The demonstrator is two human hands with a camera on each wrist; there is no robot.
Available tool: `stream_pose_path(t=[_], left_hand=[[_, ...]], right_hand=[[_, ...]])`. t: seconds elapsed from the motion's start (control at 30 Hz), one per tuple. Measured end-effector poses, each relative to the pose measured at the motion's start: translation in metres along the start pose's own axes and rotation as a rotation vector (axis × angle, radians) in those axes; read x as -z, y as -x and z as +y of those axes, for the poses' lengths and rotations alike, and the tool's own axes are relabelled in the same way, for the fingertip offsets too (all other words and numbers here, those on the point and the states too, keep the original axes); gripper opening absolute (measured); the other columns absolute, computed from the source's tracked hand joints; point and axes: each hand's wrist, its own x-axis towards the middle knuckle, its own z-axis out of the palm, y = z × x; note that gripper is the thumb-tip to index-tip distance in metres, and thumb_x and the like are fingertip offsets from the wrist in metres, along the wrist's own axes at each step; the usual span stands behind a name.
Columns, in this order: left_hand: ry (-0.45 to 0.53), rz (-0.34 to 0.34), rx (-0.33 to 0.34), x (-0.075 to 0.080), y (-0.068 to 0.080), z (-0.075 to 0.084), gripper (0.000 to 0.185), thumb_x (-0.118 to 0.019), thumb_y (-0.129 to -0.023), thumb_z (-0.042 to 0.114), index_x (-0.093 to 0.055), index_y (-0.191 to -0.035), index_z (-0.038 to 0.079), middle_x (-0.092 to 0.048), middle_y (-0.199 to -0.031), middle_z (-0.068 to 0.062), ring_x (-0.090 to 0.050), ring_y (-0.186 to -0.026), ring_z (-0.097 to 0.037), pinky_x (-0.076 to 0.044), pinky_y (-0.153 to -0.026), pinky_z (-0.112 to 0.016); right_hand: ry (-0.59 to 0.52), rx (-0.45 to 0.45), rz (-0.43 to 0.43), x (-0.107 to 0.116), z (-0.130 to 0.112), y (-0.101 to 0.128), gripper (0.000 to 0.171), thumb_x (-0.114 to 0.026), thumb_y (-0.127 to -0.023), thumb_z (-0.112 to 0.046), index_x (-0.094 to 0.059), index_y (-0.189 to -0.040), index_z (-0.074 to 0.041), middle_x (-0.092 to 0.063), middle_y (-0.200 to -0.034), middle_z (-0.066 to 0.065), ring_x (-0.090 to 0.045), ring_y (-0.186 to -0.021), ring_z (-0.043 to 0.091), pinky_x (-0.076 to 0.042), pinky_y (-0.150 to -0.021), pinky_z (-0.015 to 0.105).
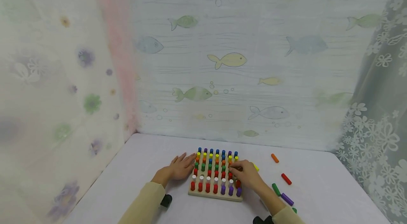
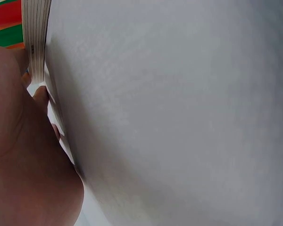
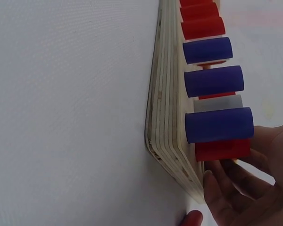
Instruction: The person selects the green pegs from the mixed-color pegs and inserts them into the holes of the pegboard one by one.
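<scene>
A wooden pegboard [image 1: 214,195] lies on the white table [image 1: 127,181], filled with rows of blue, yellow, orange, green, red, white and purple pegs. My left hand [image 1: 182,166] rests flat on the table, fingers straight against the board's left edge [image 2: 37,42]. My right hand [image 1: 236,169] reaches over the board's right side, its curled fingertips [image 3: 254,141] closed on a red peg [image 3: 221,149] that stands behind the near purple pegs [image 3: 219,125]. The board's layered edge [image 3: 167,117] fills the right wrist view.
Loose pegs lie on the table to the right of the board: orange [image 1: 275,158], red [image 1: 286,178], green [image 1: 276,189] and purple [image 1: 287,199]. Fish-patterned and floral curtains close in the table on three sides.
</scene>
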Motion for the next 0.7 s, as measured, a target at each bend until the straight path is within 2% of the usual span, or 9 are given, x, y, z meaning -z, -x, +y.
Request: stream_pose_path(t=[0.2, 0.4, 0.53, 0.7], left_hand=[[0.001, 0.000, -0.004, 0.000, 0.000, 0.000, 0.059, -0.039, -0.109, 0.041, -0.029, -0.163, 0.020, -0.031, -0.167, -0.003, -0.015, -0.157, -0.033, -0.007, -0.125, -0.060], [0.006, -0.007, -0.014, -0.001, -0.006, -0.004, 0.059, -0.039, -0.110, 0.040, -0.028, -0.163, 0.019, -0.029, -0.168, -0.003, -0.014, -0.157, -0.034, -0.006, -0.125, -0.059], [0.015, 0.004, -0.021, -0.005, -0.013, -0.012, 0.058, -0.038, -0.110, 0.040, -0.027, -0.163, 0.020, -0.028, -0.168, -0.003, -0.012, -0.157, -0.034, -0.004, -0.125, -0.059], [0.014, 0.002, -0.024, -0.001, -0.008, -0.008, 0.058, -0.038, -0.110, 0.039, -0.029, -0.163, 0.018, -0.031, -0.167, -0.004, -0.015, -0.157, -0.035, -0.007, -0.125, -0.060]], right_hand=[[-0.016, -0.019, 0.011, -0.001, 0.000, 0.000, 0.018, -0.068, -0.098, -0.013, -0.077, -0.107, -0.001, -0.072, -0.095, 0.003, -0.064, -0.080, 0.015, -0.058, -0.068, 0.026], [-0.006, -0.014, -0.001, 0.003, 0.001, 0.002, 0.019, -0.068, -0.098, -0.014, -0.077, -0.107, 0.000, -0.072, -0.093, 0.004, -0.063, -0.078, 0.014, -0.056, -0.064, 0.025], [0.019, -0.012, -0.001, 0.013, -0.001, 0.007, 0.020, -0.068, -0.097, -0.015, -0.076, -0.107, 0.000, -0.073, -0.096, 0.004, -0.064, -0.082, 0.015, -0.055, -0.064, 0.026], [0.048, -0.005, -0.016, 0.031, -0.004, 0.015, 0.021, -0.067, -0.098, -0.017, -0.075, -0.108, 0.000, -0.073, -0.099, 0.003, -0.064, -0.087, 0.015, -0.054, -0.068, 0.026]])
